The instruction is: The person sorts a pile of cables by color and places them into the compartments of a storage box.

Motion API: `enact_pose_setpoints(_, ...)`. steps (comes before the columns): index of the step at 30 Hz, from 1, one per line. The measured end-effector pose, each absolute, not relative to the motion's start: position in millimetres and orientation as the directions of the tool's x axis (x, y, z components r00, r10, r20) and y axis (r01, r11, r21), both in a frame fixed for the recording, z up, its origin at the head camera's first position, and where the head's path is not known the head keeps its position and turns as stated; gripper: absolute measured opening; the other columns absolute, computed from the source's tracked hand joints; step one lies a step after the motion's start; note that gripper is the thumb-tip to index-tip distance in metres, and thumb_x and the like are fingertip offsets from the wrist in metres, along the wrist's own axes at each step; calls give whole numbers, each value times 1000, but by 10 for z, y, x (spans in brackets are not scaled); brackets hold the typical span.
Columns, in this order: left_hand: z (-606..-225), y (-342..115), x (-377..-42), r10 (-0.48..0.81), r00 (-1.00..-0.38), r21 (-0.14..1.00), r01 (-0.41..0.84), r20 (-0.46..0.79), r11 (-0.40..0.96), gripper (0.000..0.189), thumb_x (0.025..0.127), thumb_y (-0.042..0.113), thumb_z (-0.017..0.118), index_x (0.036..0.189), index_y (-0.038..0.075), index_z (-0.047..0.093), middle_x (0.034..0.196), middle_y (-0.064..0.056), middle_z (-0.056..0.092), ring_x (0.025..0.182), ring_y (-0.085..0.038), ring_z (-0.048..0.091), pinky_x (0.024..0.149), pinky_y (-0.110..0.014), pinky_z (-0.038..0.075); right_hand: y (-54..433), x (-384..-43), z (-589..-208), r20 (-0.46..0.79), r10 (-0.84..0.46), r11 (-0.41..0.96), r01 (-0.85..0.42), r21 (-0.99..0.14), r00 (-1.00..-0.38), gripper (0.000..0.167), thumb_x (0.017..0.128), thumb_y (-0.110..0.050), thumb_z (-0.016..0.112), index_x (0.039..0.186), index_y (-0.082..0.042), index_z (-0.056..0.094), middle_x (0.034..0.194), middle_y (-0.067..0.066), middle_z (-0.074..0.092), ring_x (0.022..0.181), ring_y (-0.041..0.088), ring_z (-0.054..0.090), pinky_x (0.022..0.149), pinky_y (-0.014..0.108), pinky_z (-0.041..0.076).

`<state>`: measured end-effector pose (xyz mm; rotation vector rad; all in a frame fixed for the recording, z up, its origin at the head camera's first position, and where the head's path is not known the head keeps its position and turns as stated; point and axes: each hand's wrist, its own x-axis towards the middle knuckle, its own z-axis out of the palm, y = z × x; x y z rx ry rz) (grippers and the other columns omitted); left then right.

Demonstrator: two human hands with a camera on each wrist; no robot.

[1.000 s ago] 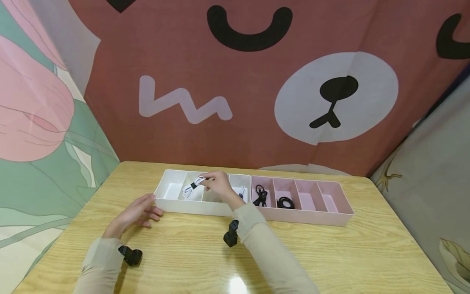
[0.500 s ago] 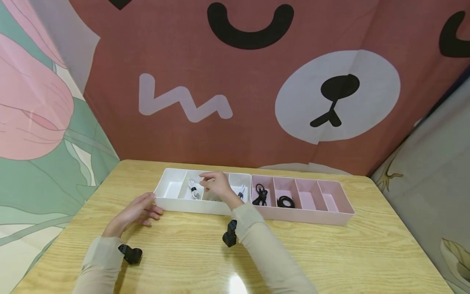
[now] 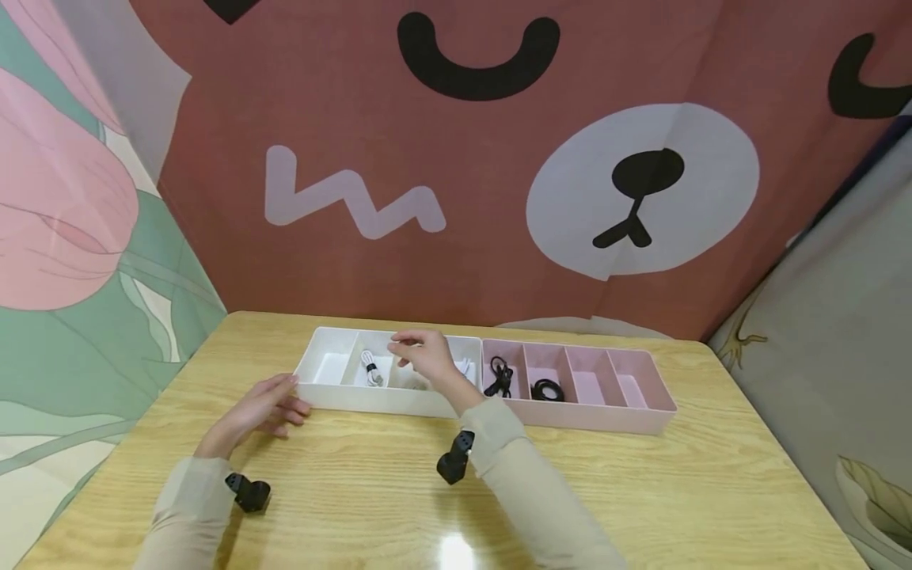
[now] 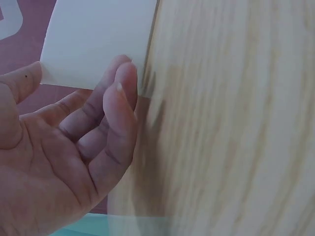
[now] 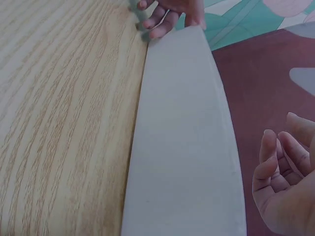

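My left hand (image 3: 262,406) rests at the left end of a white divided tray (image 3: 385,401). Its thumb touches the tray's top corner in the left wrist view, and its bent fingers (image 4: 120,123) lie by the lower side wall. Over the tray's third compartment hovers my right hand (image 3: 430,358), fingers loosely bent, nothing held in them. A bundled white cable (image 3: 371,369) with a black tie lies in the second compartment. Another white cable (image 3: 465,366) shows in the rightmost one, partly hidden by my right wrist. Contents of the third compartment are mostly covered.
A pink divided tray (image 3: 591,415) adjoins the white one on the right. Two black cables, one bundled (image 3: 501,376) and one coiled (image 3: 547,389), lie in its left compartments. Both trays stand on a wooden table (image 3: 356,491) before a printed cloth backdrop (image 3: 484,261).
My right hand held the white cable bundle one second ago and let it go into the second compartment. Since then it has stayed above the tray. My left hand has kept its place.
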<state>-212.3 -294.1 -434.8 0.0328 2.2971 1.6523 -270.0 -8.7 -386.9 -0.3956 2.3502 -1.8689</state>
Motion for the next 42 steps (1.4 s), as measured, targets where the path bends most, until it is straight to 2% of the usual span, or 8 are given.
enact_pose_setpoints(4, -4328, -2917, -2110, 161, -962, 916, -146, -219, 373, 62, 99, 39, 32, 135, -12, 23, 87, -11, 65, 73, -17, 61, 57, -35, 51, -55, -2623, -3793, 71, -265, 201, -127, -971, -962, 25, 85, -15, 65, 104, 1, 65, 84, 5, 63, 58, 9, 58, 46, 19, 37)
enact_pose_setpoints(8, -4286, -2881, -2089, 78, -985, 882, -99, -151, 460, 57, 98, 36, 37, 128, -13, 35, 85, -14, 64, 72, -19, 60, 57, -35, 51, -35, -2569, -3741, 74, -259, 187, -125, -974, -963, 22, 85, -15, 66, 99, 1, 67, 80, 3, 63, 56, 8, 57, 46, 20, 36)
enact_pose_setpoints(16, -4131, -2780, -2007, -122, -979, 768, 51, 166, 638, 33, 96, 21, 44, 104, -10, 55, 75, -17, 60, 60, -20, 58, 47, -28, 48, 51, -2449, -3627, 86, -272, 155, -132, -979, -958, 18, 85, -15, 65, 95, -1, 67, 72, -1, 60, 56, 10, 57, 48, 23, 39)
enact_pose_setpoints(20, -4044, -2710, -1961, -115, -960, 753, 124, 257, 647, 30, 95, 19, 46, 98, -8, 58, 71, -14, 58, 57, -13, 55, 46, -24, 45, 114, -2385, -3599, 91, -272, 133, -131, -982, -958, 15, 85, -14, 65, 90, -1, 67, 68, -1, 58, 54, 11, 56, 48, 24, 39)
enact_pose_setpoints(24, -3972, -2621, -1904, -90, -948, 755, 185, 307, 629, 27, 94, 17, 50, 95, -8, 60, 69, -13, 59, 54, -15, 55, 44, -24, 43, 169, -2316, -3576, 91, -270, 117, -127, -985, -959, 14, 85, -13, 65, 88, 1, 66, 66, -2, 57, 54, 10, 55, 48, 23, 38)
enact_pose_setpoints(31, -3840, -2447, -1804, -76, -931, 784, 253, 356, 567, 23, 93, 14, 53, 90, -7, 59, 66, -14, 58, 50, -9, 52, 43, -23, 40, 266, -2201, -3545, 133, -290, 91, -166, -982, -948, 13, 85, -12, 64, 84, 2, 64, 64, -1, 56, 52, 12, 53, 47, 25, 38)
enact_pose_setpoints(38, -3684, -2260, -1696, -41, -929, 811, 300, 369, 503, 15, 92, 8, 53, 86, -5, 58, 66, -15, 57, 49, -15, 51, 42, -23, 40, 378, -2058, -3483, 164, -316, 64, -193, -979, -934, 14, 86, -11, 63, 83, 2, 63, 64, 3, 56, 52, 12, 51, 47, 23, 37)
enact_pose_setpoints(42, -3504, -2093, -1577, -25, -923, 807, 324, 385, 494, 11, 91, 1, 52, 84, -6, 57, 64, -14, 56, 48, -12, 49, 42, -23, 39, 459, -1937, -3377, 143, -320, 71, -174, -982, -937, 13, 86, -8, 63, 83, 5, 62, 64, 2, 56, 52, 13, 51, 49, 23, 37)
